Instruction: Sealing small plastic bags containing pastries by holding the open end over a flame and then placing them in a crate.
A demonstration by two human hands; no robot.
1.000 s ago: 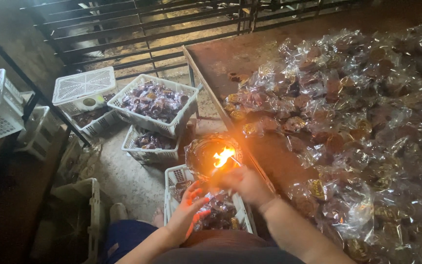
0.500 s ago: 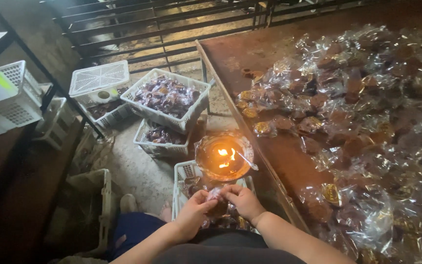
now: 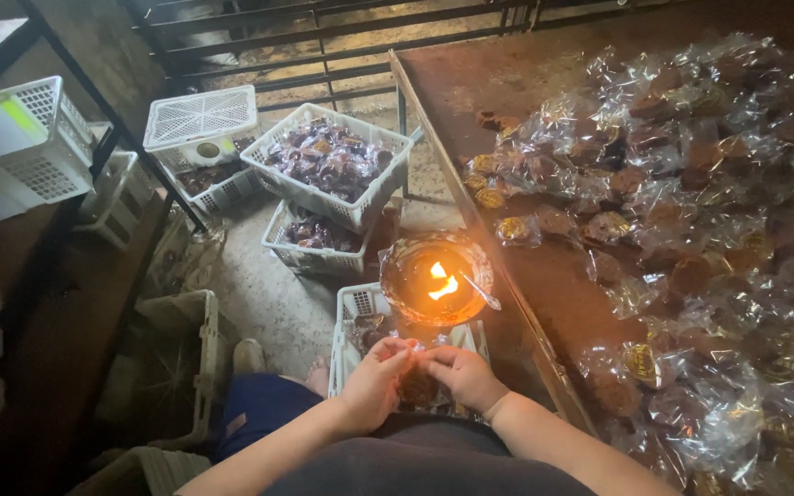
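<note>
Both hands, left hand (image 3: 374,381) and right hand (image 3: 459,375), meet fingertip to fingertip, pinching a small clear packet (image 3: 415,351) over the white basket (image 3: 353,308). Flame bowl (image 3: 436,278) just ahead, near the worktop (image 3: 544,266) edge, likely kept within reach for sealing.

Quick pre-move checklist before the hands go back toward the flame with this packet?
1. Both hands on the packet: ok; left hand and right hand pinch the clear packet together.
2. Flame lit: ok; it burns in the glass bowl.
3. Hands clear of the flame: ok, they sit below the bowl.
4. Bowl steady on the white basket: cannot tell.
5. Packet edge closed: cannot tell, fingers hide it.
6. More packets within reach: ok; a pile covers the brown table.
</note>
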